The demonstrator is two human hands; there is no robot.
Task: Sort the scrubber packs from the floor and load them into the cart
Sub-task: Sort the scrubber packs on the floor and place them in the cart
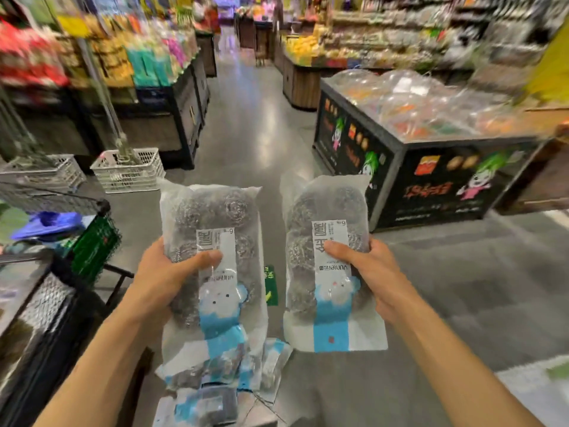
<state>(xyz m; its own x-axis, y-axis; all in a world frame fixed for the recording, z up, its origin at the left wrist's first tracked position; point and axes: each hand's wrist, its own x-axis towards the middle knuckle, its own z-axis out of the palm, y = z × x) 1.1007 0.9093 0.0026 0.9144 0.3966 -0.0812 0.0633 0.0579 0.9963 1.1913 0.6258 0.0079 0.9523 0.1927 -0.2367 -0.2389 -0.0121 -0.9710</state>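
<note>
Centre frame: my left hand point(166, 272) and right hand point(366, 269) each grip a scrubber pack point(212, 266) mid-body; light, squashy, slick film, so I pinch firmly.

Glossy grey floor point(246, 124) — stocked shelves point(431, 29) flank the aisle.

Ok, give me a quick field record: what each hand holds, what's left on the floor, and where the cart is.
left hand: grips left scrubber pack, thumb across its label
right hand: grips right scrubber pack, thumb on its label
pack contents: steel-wool balls in clear wrap, blue and white label
floor: more packs lie below the hands
cart: at the person's left, mesh sides
not yet done: neither held pack is in the cart
</note>
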